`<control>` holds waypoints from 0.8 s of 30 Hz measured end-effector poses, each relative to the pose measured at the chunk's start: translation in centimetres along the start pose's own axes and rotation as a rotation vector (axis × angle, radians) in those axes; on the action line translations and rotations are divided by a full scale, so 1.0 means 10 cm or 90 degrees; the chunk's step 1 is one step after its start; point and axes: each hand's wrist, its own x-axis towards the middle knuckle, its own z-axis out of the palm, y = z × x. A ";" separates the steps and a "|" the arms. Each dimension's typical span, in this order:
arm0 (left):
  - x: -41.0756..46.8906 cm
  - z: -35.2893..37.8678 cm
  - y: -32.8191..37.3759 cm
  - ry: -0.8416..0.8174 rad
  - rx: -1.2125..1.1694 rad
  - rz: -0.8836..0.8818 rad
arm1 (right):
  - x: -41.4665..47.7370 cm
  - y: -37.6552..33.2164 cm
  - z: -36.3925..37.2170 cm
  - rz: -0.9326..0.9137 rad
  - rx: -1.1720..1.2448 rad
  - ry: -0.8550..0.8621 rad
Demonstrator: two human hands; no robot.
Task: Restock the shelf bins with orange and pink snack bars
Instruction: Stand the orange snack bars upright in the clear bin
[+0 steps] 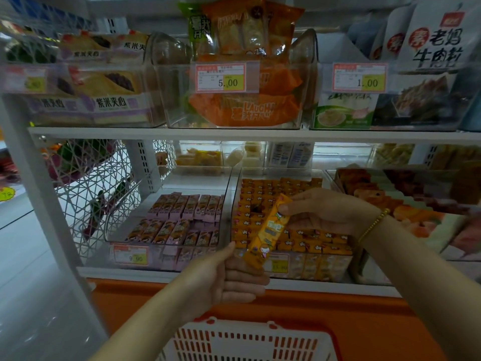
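Basket nearest, cut off below; orange snack bar held over the lower shelf's front edge.
Right hand pinches the bar's upper end, grip narrow. Left hand curls under its lower end; grip unconfirmed. Advise lowering the bar upright into the dark gap in the orange bin. Basket contents unseen; the bin's price tag is partly hidden.

Bins on shelf — basket below.
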 end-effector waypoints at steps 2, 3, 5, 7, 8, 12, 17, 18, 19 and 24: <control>-0.02 -0.02 0.01 -0.058 -0.121 -0.041 | 0.01 0.02 0.00 -0.032 0.011 -0.055; -0.04 -0.01 0.02 -0.082 -0.180 -0.051 | 0.01 0.03 0.01 -0.048 0.018 -0.087; -0.06 0.02 0.03 -0.115 -0.258 -0.048 | 0.01 0.03 0.02 -0.083 0.032 -0.138; -0.07 0.03 0.02 -0.146 -0.293 -0.039 | 0.00 0.04 0.01 -0.116 0.048 -0.174; -0.06 0.03 0.02 -0.166 -0.308 -0.039 | 0.00 0.04 0.00 -0.132 0.053 -0.184; -0.05 0.03 0.02 -0.246 -0.352 -0.035 | 0.04 0.05 0.01 -0.181 0.024 -0.193; -0.04 0.02 0.01 -0.280 -0.366 -0.021 | 0.10 0.07 0.09 -0.196 0.011 -0.182; -0.04 0.03 0.01 -0.261 -0.363 -0.015 | 0.11 0.08 0.10 -0.198 0.014 -0.177; -0.05 0.04 0.01 -0.230 -0.359 -0.007 | 0.13 0.08 0.10 -0.198 0.020 -0.175; 0.02 0.04 -0.02 0.019 -0.165 0.081 | 0.19 0.08 0.10 -0.130 0.084 -0.015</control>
